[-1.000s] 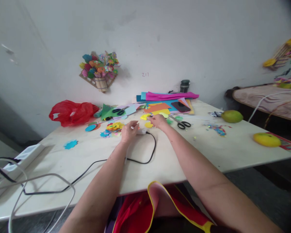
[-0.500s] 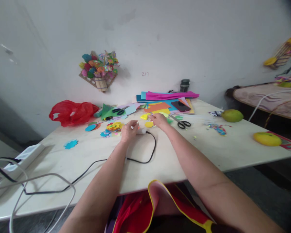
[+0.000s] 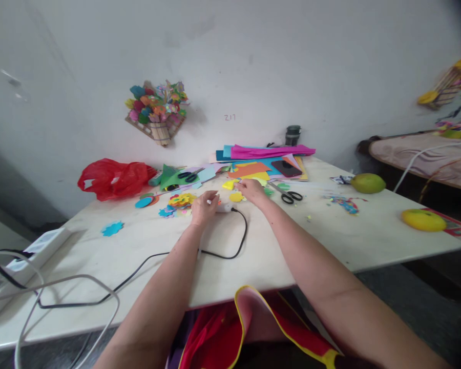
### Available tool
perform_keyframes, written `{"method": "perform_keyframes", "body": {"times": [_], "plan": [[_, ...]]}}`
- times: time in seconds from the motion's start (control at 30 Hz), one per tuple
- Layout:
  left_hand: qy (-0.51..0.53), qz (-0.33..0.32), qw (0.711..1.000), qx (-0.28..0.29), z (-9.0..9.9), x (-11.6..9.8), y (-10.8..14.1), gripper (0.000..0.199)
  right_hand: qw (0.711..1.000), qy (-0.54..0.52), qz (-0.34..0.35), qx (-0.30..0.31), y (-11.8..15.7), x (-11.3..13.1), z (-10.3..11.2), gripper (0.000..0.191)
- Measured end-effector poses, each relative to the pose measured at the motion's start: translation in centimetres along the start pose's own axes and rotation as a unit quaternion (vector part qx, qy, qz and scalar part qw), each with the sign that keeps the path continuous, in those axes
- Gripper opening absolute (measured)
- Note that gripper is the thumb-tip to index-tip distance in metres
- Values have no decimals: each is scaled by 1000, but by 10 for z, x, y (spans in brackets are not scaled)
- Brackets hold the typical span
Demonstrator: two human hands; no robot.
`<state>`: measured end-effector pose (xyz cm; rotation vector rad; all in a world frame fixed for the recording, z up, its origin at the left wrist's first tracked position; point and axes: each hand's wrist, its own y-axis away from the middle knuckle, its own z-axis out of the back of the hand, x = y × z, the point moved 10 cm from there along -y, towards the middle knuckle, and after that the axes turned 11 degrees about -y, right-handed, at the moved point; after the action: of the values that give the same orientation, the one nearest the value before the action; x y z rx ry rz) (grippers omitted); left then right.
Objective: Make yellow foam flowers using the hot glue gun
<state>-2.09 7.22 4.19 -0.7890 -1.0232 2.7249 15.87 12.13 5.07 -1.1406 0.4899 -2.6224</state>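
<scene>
My left hand (image 3: pixel 205 208) is closed around a white corded tool (image 3: pixel 225 207) that looks like a glue gun, mostly hidden by my fingers. Its black cord (image 3: pixel 243 241) loops over the table, and a pale stick (image 3: pixel 200 250) shows under my wrist. My right hand (image 3: pixel 252 190) pinches at the edge of a bright yellow paper piece (image 3: pixel 229 184); the exact grip is too small to make out. Just below lies a yellow paper flower shape (image 3: pixel 236 197). Left of my left hand is a pile of yellow paper flowers (image 3: pixel 182 200).
Black-handled scissors (image 3: pixel 291 197) lie right of my right hand, with another pair (image 3: pixel 189 176) farther back. Coloured sheets (image 3: pixel 271 151) and a phone (image 3: pixel 286 168) are at the back. A red bag (image 3: pixel 115 179), a power strip (image 3: pixel 42 246) and mangoes (image 3: pixel 423 220) stand around the sides.
My right hand has shifted very slightly left, and more of the yellow flower shape below it shows. My left hand stays in place.
</scene>
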Motion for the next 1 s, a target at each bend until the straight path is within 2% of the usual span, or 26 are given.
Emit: {"method": "perform_keyframes", "body": {"times": [0.1, 0.3, 0.57, 0.63, 0.8, 1.0], "plan": [[-6, -2, 1000, -1, 0, -1, 0, 24, 999, -25, 32, 14, -1, 3, -7, 17], [-7, 0, 1000, -3, -1, 1, 0, 23, 998, -39, -5, 41, -1, -4, -14, 30], [-8, -11, 1000, -2, -1, -1, 0, 23, 999, 33, 17, 27, 5, 12, -4, 45], [-8, -10, 1000, 1, -2, -1, 0, 23, 999, 30, 17, 32, 4, 11, -6, 41], [-8, -7, 1000, 8, -3, 0, 0, 23, 999, -8, 47, 22, 1, 8, -10, 14], [-8, -2, 1000, 12, -4, 0, 0, 23, 1000, -7, 20, 13, 0, 2, -5, 32]]}}
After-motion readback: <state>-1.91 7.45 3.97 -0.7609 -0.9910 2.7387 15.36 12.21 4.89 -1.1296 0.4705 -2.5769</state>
